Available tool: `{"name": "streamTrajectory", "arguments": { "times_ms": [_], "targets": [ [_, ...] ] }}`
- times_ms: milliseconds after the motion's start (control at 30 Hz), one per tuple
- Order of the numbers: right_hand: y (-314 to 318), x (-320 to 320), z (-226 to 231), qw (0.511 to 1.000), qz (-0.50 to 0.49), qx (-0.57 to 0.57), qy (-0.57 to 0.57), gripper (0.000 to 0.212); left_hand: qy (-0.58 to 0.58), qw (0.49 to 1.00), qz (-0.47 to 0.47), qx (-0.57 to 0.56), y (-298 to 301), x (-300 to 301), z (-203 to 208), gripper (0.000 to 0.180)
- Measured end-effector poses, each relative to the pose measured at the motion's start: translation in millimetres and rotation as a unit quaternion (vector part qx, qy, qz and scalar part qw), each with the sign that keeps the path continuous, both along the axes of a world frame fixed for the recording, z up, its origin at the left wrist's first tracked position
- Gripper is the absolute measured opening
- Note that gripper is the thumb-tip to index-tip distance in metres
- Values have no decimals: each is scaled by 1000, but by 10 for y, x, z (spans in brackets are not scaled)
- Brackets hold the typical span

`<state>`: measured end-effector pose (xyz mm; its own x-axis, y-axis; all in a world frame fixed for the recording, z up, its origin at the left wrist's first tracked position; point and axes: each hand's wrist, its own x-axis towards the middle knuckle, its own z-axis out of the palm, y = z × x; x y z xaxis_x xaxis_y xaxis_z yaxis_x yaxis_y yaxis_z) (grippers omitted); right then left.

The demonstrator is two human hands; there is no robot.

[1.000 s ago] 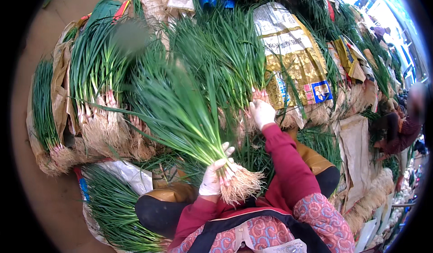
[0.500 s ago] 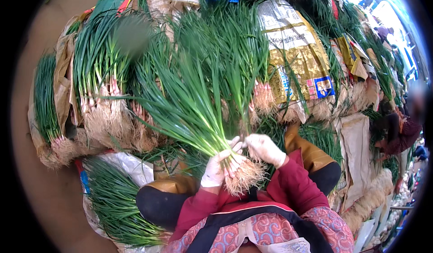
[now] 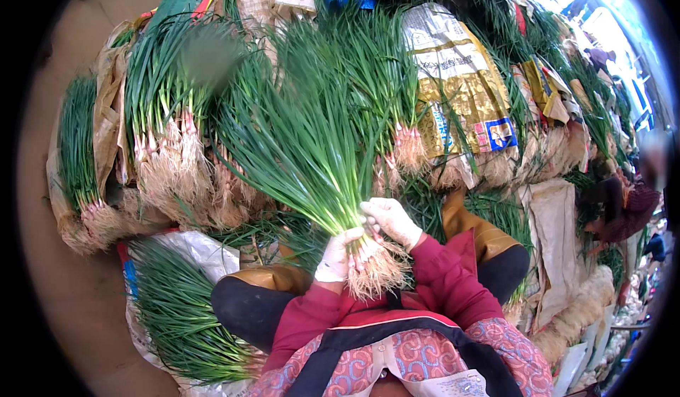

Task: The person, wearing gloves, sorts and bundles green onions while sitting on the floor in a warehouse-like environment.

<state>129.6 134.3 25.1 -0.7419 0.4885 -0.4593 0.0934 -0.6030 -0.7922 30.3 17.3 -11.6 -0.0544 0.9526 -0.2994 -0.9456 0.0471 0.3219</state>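
Bunch of green onions (image 3: 327,191) gripped at the stem base

Left hand (image 3: 335,255), in a white glove, is closed around the lower stems of the bunch, just above its pale roots (image 3: 377,268). Right hand (image 3: 392,221), likewise gloved, meets the bunch from the other side; its fingers are curled at the stem base, near the left hand's fingers. Cannot tell whether it pinches any stem. Bunch is in front of the person's torso, between the bent knees; leaves fan away from the body and slightly leftward, roots toward it. Maroon sleeves (image 3: 455,273) cover both forearms.

Surroundings: a second bundle (image 3: 190,319) lies at lower left beside the person's knee, on a white sheet (image 3: 205,250). Ahead and to the left, a thick bundle (image 3: 159,89) has its roots toward the person; a slimmer bundle (image 3: 78,142) lies farther left, with brown wrapping (image 3: 110,117) between the two. Ahead and to the right, a gold-and-white sack (image 3: 460,78) lies across more onions, root ends showing below its near edge. A beige cloth (image 3: 554,230) is spread right of the tan boot (image 3: 476,230). Another person (image 3: 630,209) is at the far right, blurred
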Motion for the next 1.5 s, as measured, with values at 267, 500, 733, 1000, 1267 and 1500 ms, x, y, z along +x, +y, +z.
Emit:
{"name": "streamTrajectory", "arguments": {
  "times_ms": [267, 500, 733, 1000, 1267, 1500],
  "targets": [
    [-62, 447, -1435, 864, 173, 412, -234, 27, -94, 995, 7, 44, -38, 63, -55, 31],
    [119, 76, 200, 721, 27, 650, -239, 61, -42, 999, -2, 20, -93, 21, -96, 30],
    [263, -86, 5, 735, 133, 638, -189, 26, -36, 998, 35, 25, -101, 25, -23, 31],
    [263, -71, -630, 878, -57, 401, -255, 27, -33, 999, 12, 34, -91, 30, -134, 31],
    [295, 97, -510, 849, 135, 424, -285, 51, -22, 999, 41, -26, -75, 7, -7, 31],
    [334, -267, -207, 774, 78, 608, -160, 23, -13, 999, 43, -22, -41, 35, 39, 31]
  ]
}}
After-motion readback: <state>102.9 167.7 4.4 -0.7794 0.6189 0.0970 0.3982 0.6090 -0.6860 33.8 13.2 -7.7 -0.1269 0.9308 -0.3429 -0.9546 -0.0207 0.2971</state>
